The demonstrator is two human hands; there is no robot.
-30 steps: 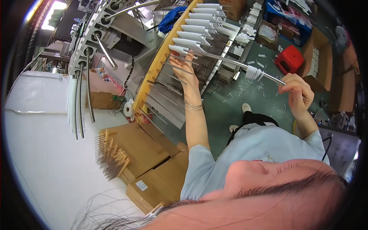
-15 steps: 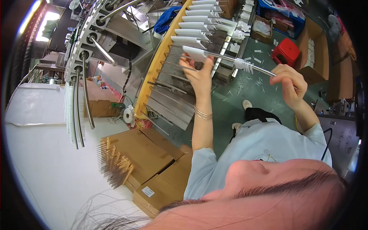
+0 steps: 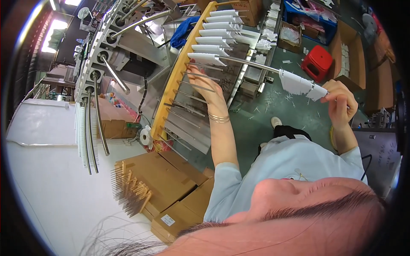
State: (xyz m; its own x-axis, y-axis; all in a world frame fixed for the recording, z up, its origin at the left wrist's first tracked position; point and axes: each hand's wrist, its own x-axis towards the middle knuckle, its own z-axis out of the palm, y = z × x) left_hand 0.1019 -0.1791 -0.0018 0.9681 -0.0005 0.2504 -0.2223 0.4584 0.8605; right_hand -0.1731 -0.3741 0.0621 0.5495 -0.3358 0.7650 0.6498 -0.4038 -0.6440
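Observation:
My right hand [image 3: 341,102] is raised at the right and pinches the end of a long metal rod [image 3: 252,64]. Several white flat pieces [image 3: 299,83] are threaded on the rod close to that hand. The rod's far end reaches the yellow rack [image 3: 171,89] of metal pins, where one white piece [image 3: 205,57] sits just under a row of several more white pieces [image 3: 218,32]. My left hand [image 3: 207,87], with bangles on the wrist, lies against the bare pins right below that piece. Whether its fingers grip the piece is not visible.
A machine with long steel arms [image 3: 96,115] stands at the left beside a white table [image 3: 47,179]. Cardboard boxes [image 3: 171,192] and a comb-like wooden pin strip [image 3: 128,192] lie below. A red stool [image 3: 317,64], a blue crate [image 3: 311,17] and cartons stand on the green floor.
My left hand has slid down from the white piece at the rod's tip onto the pins below it. My right hand still holds the rod, which now points at the rack.

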